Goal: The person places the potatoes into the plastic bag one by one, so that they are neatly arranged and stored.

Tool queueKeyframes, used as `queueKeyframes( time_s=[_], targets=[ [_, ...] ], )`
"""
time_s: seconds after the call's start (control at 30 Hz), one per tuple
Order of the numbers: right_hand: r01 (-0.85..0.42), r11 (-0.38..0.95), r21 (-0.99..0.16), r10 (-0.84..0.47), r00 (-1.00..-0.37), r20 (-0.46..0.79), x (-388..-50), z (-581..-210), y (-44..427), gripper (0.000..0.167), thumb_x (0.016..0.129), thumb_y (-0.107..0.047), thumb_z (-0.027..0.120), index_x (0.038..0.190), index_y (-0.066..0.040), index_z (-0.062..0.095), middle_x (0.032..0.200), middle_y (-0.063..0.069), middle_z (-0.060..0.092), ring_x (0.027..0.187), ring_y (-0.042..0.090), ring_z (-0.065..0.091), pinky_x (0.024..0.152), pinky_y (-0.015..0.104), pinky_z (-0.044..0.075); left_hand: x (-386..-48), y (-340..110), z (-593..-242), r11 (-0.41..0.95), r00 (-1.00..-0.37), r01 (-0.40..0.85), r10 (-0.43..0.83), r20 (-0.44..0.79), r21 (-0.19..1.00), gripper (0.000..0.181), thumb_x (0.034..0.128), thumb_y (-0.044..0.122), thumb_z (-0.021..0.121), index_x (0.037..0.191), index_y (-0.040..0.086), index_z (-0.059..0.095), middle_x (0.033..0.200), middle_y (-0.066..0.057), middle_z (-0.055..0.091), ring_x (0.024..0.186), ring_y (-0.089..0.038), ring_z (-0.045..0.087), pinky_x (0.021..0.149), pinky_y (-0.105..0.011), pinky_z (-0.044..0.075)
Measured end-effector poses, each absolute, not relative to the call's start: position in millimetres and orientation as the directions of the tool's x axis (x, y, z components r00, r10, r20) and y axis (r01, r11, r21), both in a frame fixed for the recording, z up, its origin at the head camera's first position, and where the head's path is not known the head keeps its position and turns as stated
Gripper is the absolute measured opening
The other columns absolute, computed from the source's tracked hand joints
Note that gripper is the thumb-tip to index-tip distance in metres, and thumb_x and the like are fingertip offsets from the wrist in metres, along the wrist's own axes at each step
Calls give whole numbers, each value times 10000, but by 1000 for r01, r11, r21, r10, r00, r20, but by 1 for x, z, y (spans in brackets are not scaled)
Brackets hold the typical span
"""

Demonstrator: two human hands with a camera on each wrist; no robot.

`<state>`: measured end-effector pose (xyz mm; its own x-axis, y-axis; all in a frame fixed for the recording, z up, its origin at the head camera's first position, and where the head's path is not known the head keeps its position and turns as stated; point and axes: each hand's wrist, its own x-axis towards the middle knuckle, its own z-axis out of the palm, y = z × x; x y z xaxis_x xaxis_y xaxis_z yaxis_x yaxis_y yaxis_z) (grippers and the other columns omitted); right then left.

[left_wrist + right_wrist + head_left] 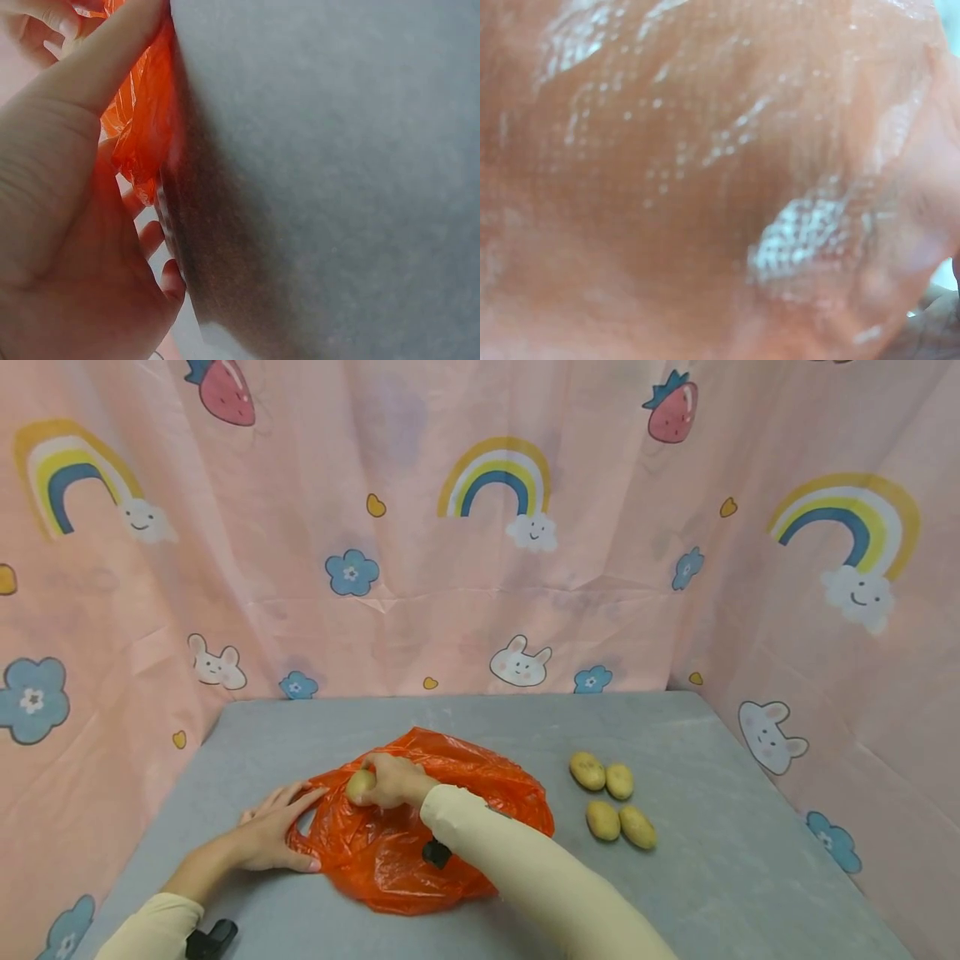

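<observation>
- The right hand (395,781) holds a potato (361,787), its fingers curled round it at the left part of the orange plastic bag (397,868); whether the potato touches the plastic is hard to tell.
- The left hand (270,831) touches the bag's left edge beside a gap in the plastic, thumb and fingers spread wide apart; the thumb lies nearer the wearer.
- The bag lies crumpled on the grey surface (750,827), spreading beneath the right forearm.
- To the right of the bag, well apart from it, four loose potatoes (602,821) lie in two pairs, one pair behind the other.
- Both arms wear pale sleeves (540,877), and a black object (212,937) sits at the left wrist.
- Behind the surface hangs a pink curtain (600,568) printed with rainbows, strawberries, rabbits and blue flowers.
- The right wrist view is mostly filled by blurred, shiny orange plastic.
</observation>
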<state>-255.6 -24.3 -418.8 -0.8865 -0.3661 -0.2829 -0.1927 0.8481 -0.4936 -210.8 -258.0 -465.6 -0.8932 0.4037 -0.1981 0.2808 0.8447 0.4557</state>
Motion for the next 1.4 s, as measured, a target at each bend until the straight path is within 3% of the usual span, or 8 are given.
queueKeyframes(
  time_s=[0.33, 0.63, 0.9, 1.1, 1.4],
  targets=[
    [-238, 844, -481, -405, -870, -281, -253, -414, -24, 504, 911, -381, 753, 1365, -246, 579, 1284, -20, 659, 1080, 187, 622, 1038, 423, 372, -216, -264, -477, 831, -904, 286, 399, -154, 477, 1130, 666, 708, 809, 1569, 212, 345, 1628, -247, 228, 1452, -551, 188, 969, -788, 235],
    [-272, 825, -496, -448, -849, -279, -250, -415, -25, 511, 916, -347, 755, 1385, -234, 587, 1336, -11, 647, 1109, 202, 604, 870, 343, 344, -214, -267, -473, 836, -900, 297, 406, -157, 462, 1134, 672, 736, 785, 1573, 207, 344, 1619, -269, 235, 1440, -570, 201, 965, -843, 214],
    [-256, 809, -529, -464, -831, -308, -249, -417, -22, 604, 927, -365, 738, 1478, -250, 518, 1428, -4, 592, 1256, 221, 574, 1068, 427, 393, -216, -267, -478, 838, -907, 287, 394, -150, 464, 1138, 662, 719, 803, 1571, 207, 349, 1628, -252, 235, 1455, -544, 204, 968, -791, 252],
    [-215, 775, -594, -471, -824, -316, -246, -417, -16, 693, 926, -399, 728, 1531, -224, 440, 1460, 32, 560, 1236, 212, 587, 989, 370, 512, -216, -266, -480, 823, -899, 311, 417, -135, 475, 1133, 671, 703, 807, 1573, 196, 346, 1624, -264, 231, 1439, -567, 207, 927, -733, 279],
    [-234, 657, -717, -560, -789, -255, -247, -404, 11, 649, 979, -391, 657, 1544, -190, 409, 1566, 87, 452, 1415, 293, 472, 1094, 481, 449, -218, -266, -481, 828, -907, 285, 396, -143, 482, 1132, 650, 700, 824, 1552, 183, 372, 1628, -240, 248, 1464, -528, 219, 983, -787, 250]
  ],
)
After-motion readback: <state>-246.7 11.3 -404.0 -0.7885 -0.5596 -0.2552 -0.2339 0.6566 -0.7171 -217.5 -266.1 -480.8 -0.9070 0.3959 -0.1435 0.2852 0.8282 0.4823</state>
